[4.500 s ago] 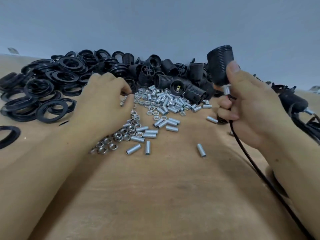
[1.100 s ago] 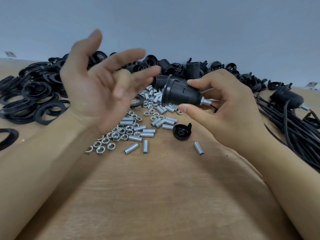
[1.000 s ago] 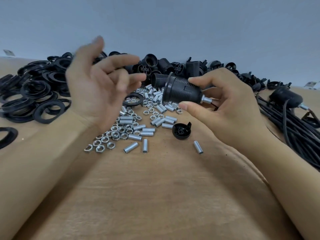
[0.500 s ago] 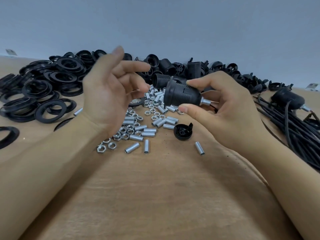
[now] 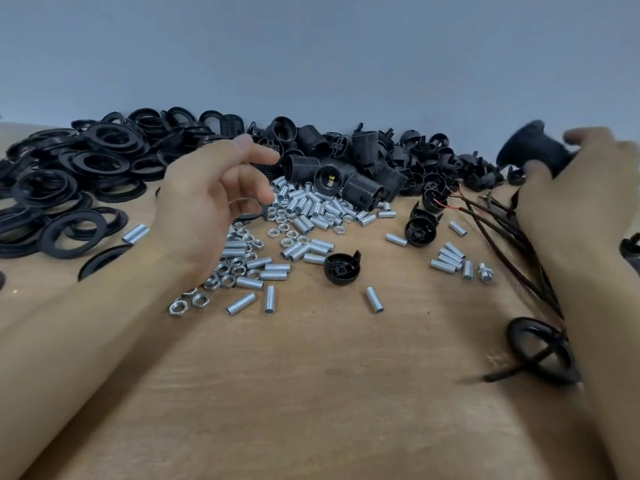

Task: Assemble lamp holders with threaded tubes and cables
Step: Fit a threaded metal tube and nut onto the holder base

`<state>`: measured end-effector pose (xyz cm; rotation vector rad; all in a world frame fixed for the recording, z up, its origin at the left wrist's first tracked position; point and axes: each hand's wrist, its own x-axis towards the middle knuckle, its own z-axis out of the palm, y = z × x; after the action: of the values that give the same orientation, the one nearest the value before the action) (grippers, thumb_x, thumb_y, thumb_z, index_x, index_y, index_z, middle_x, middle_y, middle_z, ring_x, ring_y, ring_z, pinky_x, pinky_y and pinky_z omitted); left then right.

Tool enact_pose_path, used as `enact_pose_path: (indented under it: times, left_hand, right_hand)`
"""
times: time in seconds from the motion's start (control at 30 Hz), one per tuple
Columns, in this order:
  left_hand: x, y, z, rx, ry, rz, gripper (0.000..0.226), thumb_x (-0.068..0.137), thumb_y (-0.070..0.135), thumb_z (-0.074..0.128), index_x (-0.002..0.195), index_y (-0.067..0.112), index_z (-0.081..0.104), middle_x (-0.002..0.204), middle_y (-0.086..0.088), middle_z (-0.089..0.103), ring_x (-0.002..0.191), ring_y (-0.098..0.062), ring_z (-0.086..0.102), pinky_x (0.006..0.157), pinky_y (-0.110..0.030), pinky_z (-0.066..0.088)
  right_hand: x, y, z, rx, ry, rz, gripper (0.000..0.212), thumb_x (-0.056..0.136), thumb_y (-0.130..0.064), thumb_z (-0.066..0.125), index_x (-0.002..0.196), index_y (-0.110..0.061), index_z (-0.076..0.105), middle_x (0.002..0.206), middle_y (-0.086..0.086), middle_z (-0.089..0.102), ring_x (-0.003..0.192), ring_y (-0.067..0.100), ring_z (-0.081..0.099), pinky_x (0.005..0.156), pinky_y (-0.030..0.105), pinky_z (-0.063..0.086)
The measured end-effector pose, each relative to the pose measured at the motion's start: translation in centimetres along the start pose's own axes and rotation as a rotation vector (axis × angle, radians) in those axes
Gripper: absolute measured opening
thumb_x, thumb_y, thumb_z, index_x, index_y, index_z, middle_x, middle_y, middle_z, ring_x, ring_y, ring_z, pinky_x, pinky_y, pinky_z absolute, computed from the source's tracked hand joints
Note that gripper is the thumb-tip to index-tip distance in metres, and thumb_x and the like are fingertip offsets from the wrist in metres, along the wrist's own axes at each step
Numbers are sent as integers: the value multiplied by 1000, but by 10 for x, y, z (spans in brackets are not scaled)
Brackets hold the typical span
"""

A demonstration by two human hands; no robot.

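Note:
My right hand (image 5: 575, 195) grips a black lamp holder (image 5: 530, 147) at the far right, raised above the bundle of black cables (image 5: 502, 230); the holder is motion-blurred. My left hand (image 5: 207, 206) hovers empty, fingers loosely curled and apart, over the heap of silver threaded tubes (image 5: 311, 213) and the hex nuts (image 5: 235, 268). A loose black holder cap (image 5: 341, 266) lies on the wooden table (image 5: 311, 393) in the middle. Black holder bodies (image 5: 353, 164) are piled at the back.
A large pile of black threaded rings (image 5: 69, 178) fills the left side. More caps (image 5: 420, 230) and a small group of tubes (image 5: 453, 259) lie right of centre. A black ring (image 5: 540, 351) with a cable through it lies beside my right forearm.
My right hand has carried the lamp holder from the centre to the far right, over the cables. My left hand has sunk lower toward the tubes and nuts.

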<state>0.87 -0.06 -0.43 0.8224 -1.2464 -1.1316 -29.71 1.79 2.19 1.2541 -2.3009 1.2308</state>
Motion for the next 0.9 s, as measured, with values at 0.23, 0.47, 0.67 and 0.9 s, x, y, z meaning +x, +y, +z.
enact_pose_path:
  times: [0.23,0.47,0.67,0.9]
  left_hand:
    - [0,-10,-3,376,35,150,15,91,26,61,83,23,73,61,3,66,56,-4,56,57,-17,45]
    - [-5,-24,-7,1148,-135,342,12,89,22,66,100,23,71,100,5,63,99,-16,53,82,-27,38]
    - [-2,-21,-9,1242,-204,231,11,90,21,67,96,26,74,94,9,68,90,-13,60,82,-35,50]
    - [-1,-22,-10,1190,-140,183,13,87,20,74,95,30,73,85,18,67,86,-8,63,76,-29,50]
  right_hand:
    - [-6,3,14,-383,-313,-20,34,83,-5,58,117,1,55,124,31,48,117,48,43,82,41,38]
    - [-33,-29,15,123,-318,-478,17,93,-17,58,101,-19,72,104,2,69,95,20,62,91,37,48]
    - [-61,-42,31,121,-641,-698,18,95,-22,58,107,-24,71,104,-5,67,96,15,60,86,36,48]
    - [-76,-52,57,74,-708,-853,24,97,-12,53,116,-11,68,120,2,63,111,22,54,94,42,45]
